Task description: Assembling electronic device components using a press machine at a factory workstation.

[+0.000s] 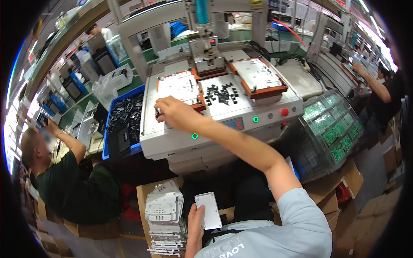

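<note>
Head view: white panel (211, 210), flat, rectangular; small dark spots near edges.

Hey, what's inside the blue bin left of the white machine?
The blue bin holds a heap of small black parts, with a flat black piece nearer. They hide the bin's bottom.

**Black parts (223, 95) scattered over a white worktop (148, 122)**

The machine's white worktop held a loose patch of small black parts near its middle, some overlapping, others apart. An orange-edged, white-topped left fixture (198, 105) stood on one side of them and a matching right fixture (267, 90) on the other. Behind the patch stood a press (210, 64).
</note>
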`<move>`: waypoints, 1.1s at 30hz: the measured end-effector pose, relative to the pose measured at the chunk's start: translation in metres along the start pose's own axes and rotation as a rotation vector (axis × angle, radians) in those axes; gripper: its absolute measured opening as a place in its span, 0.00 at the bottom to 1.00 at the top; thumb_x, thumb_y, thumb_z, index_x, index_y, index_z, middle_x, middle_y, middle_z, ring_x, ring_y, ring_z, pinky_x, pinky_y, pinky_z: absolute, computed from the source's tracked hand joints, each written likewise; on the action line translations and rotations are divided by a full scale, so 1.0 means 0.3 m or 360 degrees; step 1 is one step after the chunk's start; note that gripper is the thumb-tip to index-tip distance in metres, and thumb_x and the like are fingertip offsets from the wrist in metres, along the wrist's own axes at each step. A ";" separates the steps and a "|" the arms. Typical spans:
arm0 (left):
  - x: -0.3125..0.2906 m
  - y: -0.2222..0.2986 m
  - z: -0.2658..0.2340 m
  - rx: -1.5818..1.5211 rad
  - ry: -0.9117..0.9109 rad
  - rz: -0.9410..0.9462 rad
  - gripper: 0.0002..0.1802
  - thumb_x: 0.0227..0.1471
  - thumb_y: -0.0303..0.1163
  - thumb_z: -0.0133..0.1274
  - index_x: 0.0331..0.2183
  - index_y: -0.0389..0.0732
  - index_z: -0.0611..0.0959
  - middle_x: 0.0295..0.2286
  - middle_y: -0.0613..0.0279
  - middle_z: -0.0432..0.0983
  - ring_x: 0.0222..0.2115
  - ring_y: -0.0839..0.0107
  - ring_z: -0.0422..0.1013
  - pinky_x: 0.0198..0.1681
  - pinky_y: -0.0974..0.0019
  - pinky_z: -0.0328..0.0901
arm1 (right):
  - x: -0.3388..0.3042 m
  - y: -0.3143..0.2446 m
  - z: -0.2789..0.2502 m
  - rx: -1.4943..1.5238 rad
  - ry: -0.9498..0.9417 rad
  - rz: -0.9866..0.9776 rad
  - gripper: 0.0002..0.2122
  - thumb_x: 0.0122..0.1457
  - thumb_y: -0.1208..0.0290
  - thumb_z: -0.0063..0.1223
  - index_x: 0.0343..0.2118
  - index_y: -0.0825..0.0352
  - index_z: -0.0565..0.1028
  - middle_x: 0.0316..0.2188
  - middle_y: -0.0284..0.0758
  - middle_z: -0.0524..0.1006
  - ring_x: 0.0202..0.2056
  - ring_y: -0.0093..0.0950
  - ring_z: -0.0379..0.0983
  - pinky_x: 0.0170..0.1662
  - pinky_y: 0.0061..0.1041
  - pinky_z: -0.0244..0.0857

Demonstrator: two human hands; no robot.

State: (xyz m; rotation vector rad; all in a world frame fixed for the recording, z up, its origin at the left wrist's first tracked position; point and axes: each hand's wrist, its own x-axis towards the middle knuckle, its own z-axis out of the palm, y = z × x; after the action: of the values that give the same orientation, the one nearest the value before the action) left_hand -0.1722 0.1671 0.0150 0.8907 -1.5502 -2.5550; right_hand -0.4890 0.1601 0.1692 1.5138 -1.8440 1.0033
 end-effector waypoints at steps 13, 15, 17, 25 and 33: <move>0.026 0.000 0.028 0.0016 0.0013 -0.0041 0.16 0.52 0.31 0.50 0.42 0.35 0.74 0.35 0.61 0.74 0.35 0.74 0.71 0.40 0.73 0.64 | -0.512 -0.169 -0.033 -0.0858 0.0092 0.0275 0.24 0.53 0.69 0.54 0.53 0.71 0.68 0.54 0.41 0.68 0.57 0.36 0.61 0.59 0.33 0.54; 0.022 0.007 0.042 0.0016 0.0029 -0.0030 0.16 0.52 0.31 0.50 0.42 0.35 0.74 0.35 0.61 0.74 0.35 0.74 0.71 0.40 0.72 0.64 | -0.521 -0.159 -0.031 -0.0923 0.0047 0.0228 0.23 0.53 0.69 0.53 0.52 0.71 0.68 0.54 0.41 0.68 0.57 0.37 0.61 0.59 0.34 0.54; 0.026 0.003 0.047 0.0013 0.0050 -0.0020 0.16 0.52 0.31 0.50 0.42 0.35 0.73 0.35 0.61 0.74 0.36 0.74 0.71 0.40 0.72 0.64 | -0.519 -0.154 -0.053 -0.1070 -0.0042 0.0083 0.19 0.54 0.69 0.50 0.49 0.71 0.70 0.51 0.42 0.70 0.55 0.38 0.64 0.56 0.33 0.58; 0.021 0.010 0.088 0.0068 -0.0021 -0.0014 0.13 0.53 0.31 0.49 0.40 0.35 0.73 0.32 0.62 0.73 0.31 0.76 0.71 0.36 0.73 0.65 | -0.412 -0.121 -0.147 -0.0584 -0.0106 0.0142 0.09 0.50 0.75 0.52 0.34 0.69 0.73 0.39 0.38 0.75 0.42 0.32 0.71 0.42 0.30 0.66; 0.028 -0.022 0.054 0.0074 -0.0034 -0.0077 0.13 0.53 0.30 0.48 0.41 0.34 0.73 0.33 0.61 0.74 0.33 0.73 0.72 0.37 0.71 0.66 | -0.456 0.198 -0.705 -0.1487 0.0774 0.0985 0.13 0.57 0.64 0.51 0.40 0.68 0.73 0.37 0.40 0.74 0.41 0.37 0.67 0.47 0.32 0.61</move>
State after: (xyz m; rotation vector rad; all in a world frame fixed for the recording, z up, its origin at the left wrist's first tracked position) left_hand -0.1852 0.1810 0.0113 0.9193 -1.6196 -2.5800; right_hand -0.5266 0.4163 0.1696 0.1359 -1.9816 0.5102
